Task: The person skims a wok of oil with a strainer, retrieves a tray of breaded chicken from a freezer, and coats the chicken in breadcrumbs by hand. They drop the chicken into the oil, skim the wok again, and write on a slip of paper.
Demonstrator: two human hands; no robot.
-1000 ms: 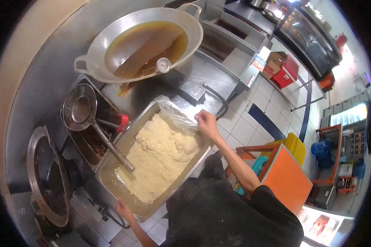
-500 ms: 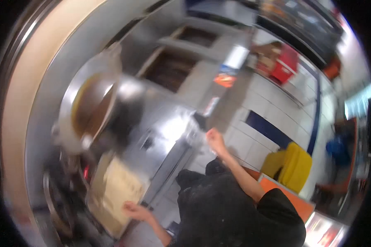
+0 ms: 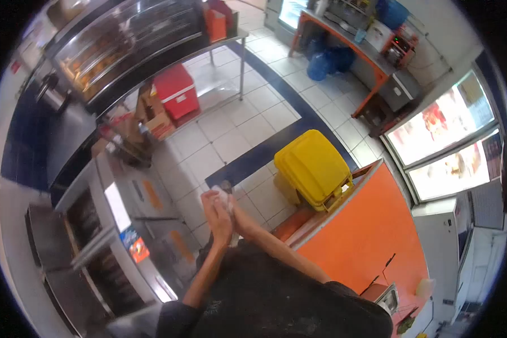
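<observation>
In front of my dark apron [image 3: 276, 298], both hands meet over the tiled floor. My left hand [image 3: 218, 218] is closed around a crumpled white cloth or paper [image 3: 223, 198]; its exact kind cannot be made out. My right hand [image 3: 235, 217] presses against the same white piece from the other side, its fingers mostly hidden behind the left hand.
Ahead stands a yellow lidded bin [image 3: 312, 166] beside an orange counter [image 3: 366, 234]. Fryers [image 3: 90, 225] line the left side. A red cooler [image 3: 176, 93] and cardboard boxes [image 3: 154, 115] sit below a glass display case [image 3: 118, 45]. Lit fridges [image 3: 442, 135] are at right.
My view has swung right, away from the large pan and the tray with pale contents. My hands, apart before, have come together around the white piece.
</observation>
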